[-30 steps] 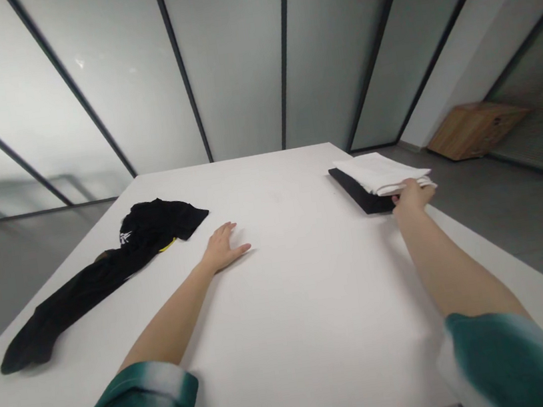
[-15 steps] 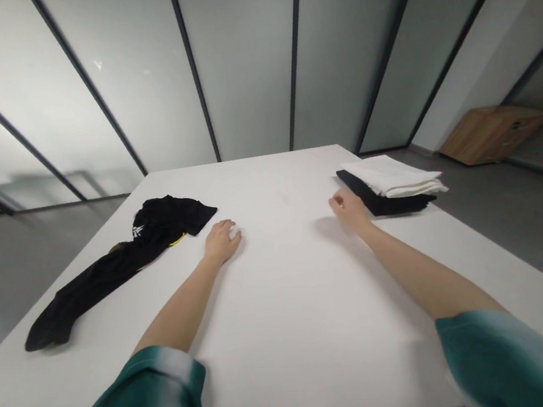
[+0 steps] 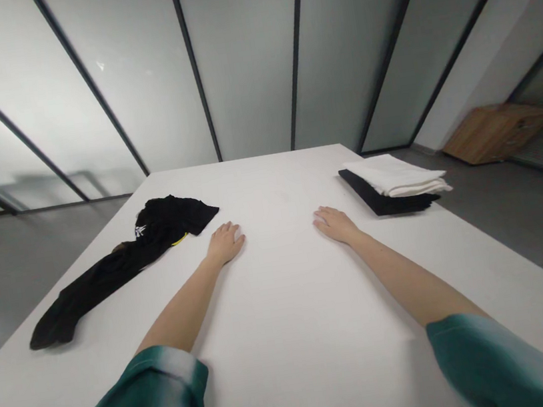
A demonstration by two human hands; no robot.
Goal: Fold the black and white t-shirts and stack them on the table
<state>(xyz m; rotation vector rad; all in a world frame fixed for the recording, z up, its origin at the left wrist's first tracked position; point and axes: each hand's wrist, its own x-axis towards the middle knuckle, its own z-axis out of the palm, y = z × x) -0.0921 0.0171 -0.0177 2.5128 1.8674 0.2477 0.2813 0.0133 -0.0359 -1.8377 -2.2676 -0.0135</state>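
Note:
My left hand (image 3: 225,243) lies flat and open on the white table (image 3: 293,355), just right of a crumpled black garment (image 3: 163,222) with a small white logo and a yellow strip. They look slightly apart. My right hand (image 3: 335,225) also rests flat and open, holding nothing. It is nearest to a folded white cloth (image 3: 395,176), which sits on a flat black folded garment (image 3: 376,194) near the table's far right corner. Part of the black garment is hidden under the white cloth.
Frosted glass panels with dark frames stand behind the table. Grey floor lies beyond its left, right and far edges. A low wooden box (image 3: 497,133) sits on the floor at the far right. Green-and-white sleeves show at the bottom.
My right hand has left the edge of the white cloth and moved left toward the table's middle, opening flat. My left hand has barely moved. The view has turned slightly.

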